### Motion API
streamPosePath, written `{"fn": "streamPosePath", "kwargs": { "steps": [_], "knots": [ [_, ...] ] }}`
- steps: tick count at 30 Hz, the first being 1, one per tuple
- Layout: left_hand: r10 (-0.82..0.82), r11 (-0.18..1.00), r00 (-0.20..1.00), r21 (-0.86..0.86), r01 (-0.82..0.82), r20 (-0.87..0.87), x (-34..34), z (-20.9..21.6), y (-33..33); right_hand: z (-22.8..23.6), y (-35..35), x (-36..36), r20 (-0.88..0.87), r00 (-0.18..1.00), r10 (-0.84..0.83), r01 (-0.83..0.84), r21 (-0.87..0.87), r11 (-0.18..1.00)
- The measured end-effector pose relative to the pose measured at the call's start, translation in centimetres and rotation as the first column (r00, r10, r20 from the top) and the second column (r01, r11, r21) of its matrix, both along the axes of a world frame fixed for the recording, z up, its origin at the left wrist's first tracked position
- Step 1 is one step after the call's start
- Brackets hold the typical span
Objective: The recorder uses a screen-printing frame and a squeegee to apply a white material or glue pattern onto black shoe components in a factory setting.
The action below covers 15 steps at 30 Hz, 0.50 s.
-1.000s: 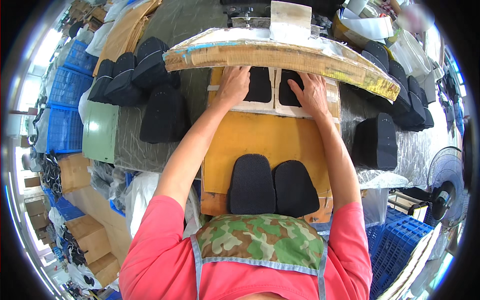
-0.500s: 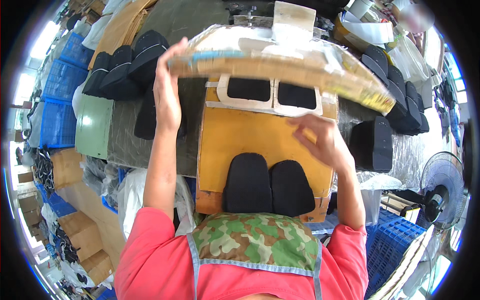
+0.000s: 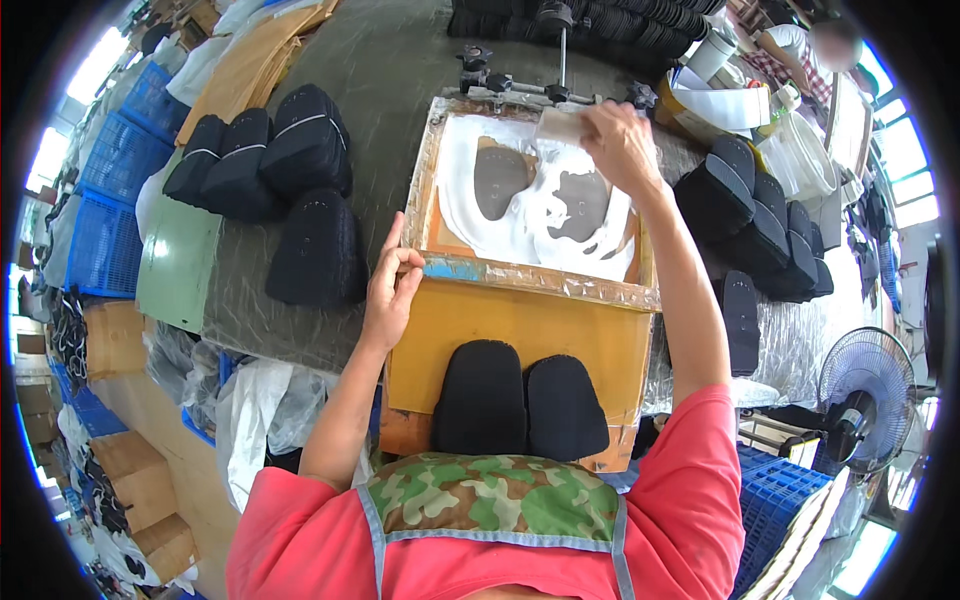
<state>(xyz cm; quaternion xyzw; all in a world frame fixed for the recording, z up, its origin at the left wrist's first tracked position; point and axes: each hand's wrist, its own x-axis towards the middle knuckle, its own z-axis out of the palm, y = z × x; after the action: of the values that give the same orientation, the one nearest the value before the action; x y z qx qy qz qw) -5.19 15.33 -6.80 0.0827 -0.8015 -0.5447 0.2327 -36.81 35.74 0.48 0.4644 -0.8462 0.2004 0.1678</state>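
A wooden screen-printing frame [image 3: 540, 276] lies flat over the far part of the yellow board. Thick white ink [image 3: 475, 225] is spread across its mesh around two dark rounded shapes. My left hand [image 3: 390, 290] grips the frame's near left corner, one finger stretched along the side. Toward the frame's far side, my right hand [image 3: 620, 145] is closed on a pale squeegee [image 3: 562, 126] that touches the ink. Two black rounded pads [image 3: 480, 398] lie side by side on the near end of the yellow board [image 3: 520, 320], close to my apron.
Stacks of black pads stand on the table left [image 3: 306, 140] and right [image 3: 765, 230]. Metal hinge clamps [image 3: 490, 75] sit behind the frame. A fan [image 3: 865, 400] and a blue crate [image 3: 785, 490] are at the right. Another person [image 3: 800, 60] is at the far right.
The raised frame has come down flat onto the board. My left hand has lowered with it to its near corner. My right hand has moved far and taken hold of the squeegee.
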Motion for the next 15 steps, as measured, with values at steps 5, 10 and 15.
{"fn": "streamPosePath", "kwargs": {
  "steps": [5,10,15],
  "knots": [
    [0.054,0.997,0.999,0.057,-0.054,-0.003,1.0,-0.3,-0.5,-0.7,4.0,8.0,0.134,0.990,0.050,-0.054,0.025,0.998],
    [0.074,0.996,0.997,-0.052,-0.075,-0.016,0.9,-0.2,-0.4,2.1,5.8,9.5,0.272,0.961,0.046,-0.085,0.134,0.987],
    [0.039,0.999,0.998,-0.034,-0.040,-0.048,-0.4,-0.2,0.3,-0.1,3.4,2.6,0.018,0.997,-0.079,0.080,-0.072,0.994]
  ]
}}
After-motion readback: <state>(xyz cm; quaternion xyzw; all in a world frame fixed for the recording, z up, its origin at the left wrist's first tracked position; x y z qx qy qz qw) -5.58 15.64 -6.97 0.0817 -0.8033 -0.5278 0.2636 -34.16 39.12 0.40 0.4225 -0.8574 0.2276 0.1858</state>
